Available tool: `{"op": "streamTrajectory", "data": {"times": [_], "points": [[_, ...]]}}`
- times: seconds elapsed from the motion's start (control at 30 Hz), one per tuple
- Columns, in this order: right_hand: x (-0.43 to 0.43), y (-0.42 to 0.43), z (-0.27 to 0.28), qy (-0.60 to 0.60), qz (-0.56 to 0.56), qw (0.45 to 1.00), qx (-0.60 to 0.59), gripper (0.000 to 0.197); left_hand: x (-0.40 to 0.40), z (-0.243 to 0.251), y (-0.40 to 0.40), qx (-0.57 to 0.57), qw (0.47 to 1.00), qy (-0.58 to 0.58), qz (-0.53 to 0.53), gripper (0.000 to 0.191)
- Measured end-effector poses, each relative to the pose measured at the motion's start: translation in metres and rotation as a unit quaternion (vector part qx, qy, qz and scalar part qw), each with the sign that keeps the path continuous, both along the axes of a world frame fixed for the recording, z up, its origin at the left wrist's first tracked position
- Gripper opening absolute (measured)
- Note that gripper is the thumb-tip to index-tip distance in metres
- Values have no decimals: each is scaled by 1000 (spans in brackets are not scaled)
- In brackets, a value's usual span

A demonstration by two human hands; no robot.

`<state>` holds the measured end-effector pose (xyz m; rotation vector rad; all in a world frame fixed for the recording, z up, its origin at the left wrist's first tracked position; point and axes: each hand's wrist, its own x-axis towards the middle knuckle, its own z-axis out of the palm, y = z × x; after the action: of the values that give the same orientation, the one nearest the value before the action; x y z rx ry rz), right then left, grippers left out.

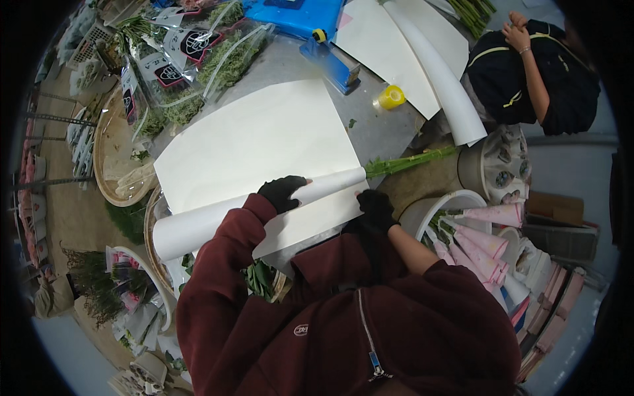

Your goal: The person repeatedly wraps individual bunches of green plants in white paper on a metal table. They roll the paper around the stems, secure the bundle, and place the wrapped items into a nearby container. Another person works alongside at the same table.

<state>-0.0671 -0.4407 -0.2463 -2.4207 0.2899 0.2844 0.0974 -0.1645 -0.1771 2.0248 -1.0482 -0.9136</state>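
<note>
A large sheet of white wrapping paper point(257, 123) lies on the grey metal table point(391, 128), rolled partway into a long tube point(193, 230). Green flower stems point(411, 162) stick out of the tube's right end; what the paper covers is hidden. My left hand point(283, 193), in a black fingerless glove, rests on the rolled tube with its fingers spread. My right hand point(376, 209), gloved too, touches the right edge of the flat paper below the stems. Whether its fingers pinch that edge is unclear.
Yellow tape roll point(391, 97) and blue tape dispenser point(329, 67) lie beyond the paper. Bagged greenery point(230, 62) is at upper left, another white paper roll point(436, 74) at upper right. Buckets point(448, 200) with pink-wrapped bunches stand right. Another person point(535, 79) is at upper right.
</note>
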Motion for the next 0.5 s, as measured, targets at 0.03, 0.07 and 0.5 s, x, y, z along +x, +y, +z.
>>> {"op": "streamTrajectory", "data": {"times": [0.03,0.07,0.5], "points": [[7,6,19,51,-66,994,69,31,-1,-1,3,1,1000,5,1,58],[21,15,51,76,-164,964,196,26,0,-2,4,1,1000,9,3,58],[58,15,64,-213,154,963,-54,37,-21,-3,-6,-29,975,-218,-13,54]]}}
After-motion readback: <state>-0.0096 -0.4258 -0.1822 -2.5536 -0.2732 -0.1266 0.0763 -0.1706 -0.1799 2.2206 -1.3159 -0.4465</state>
